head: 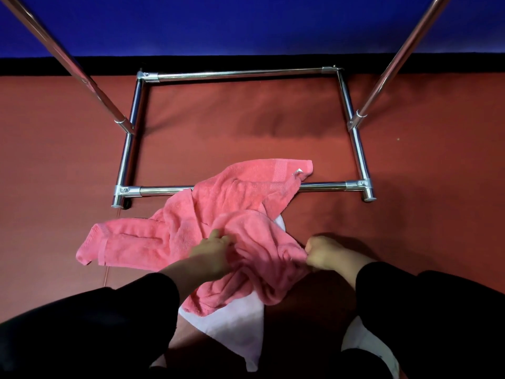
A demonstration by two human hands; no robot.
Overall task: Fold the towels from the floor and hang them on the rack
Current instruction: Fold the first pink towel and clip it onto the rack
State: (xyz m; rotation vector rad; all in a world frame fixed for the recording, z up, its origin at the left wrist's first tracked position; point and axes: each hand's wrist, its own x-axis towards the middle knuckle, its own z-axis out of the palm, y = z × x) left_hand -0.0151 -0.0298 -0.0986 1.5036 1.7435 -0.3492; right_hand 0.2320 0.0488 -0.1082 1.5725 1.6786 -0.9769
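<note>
A crumpled pink towel [224, 214] lies on the red-brown floor, its far corner draped over the front base bar of the chrome rack [322, 186]. My left hand [211, 251] pinches the towel near its middle. My right hand [323, 254] is closed on the towel's right edge. Under the pink towel lies a white towel [237, 332], showing near my knees and as a sliver at its far edge. The rack's top rail is out of view.
The rack's rectangular base frame [136, 110] sits on the floor ahead, with two slanted chrome poles [82, 75] rising left and right. A blue wall [246, 23] with a black skirting stands behind. Another white cloth [358, 340] shows by my right leg.
</note>
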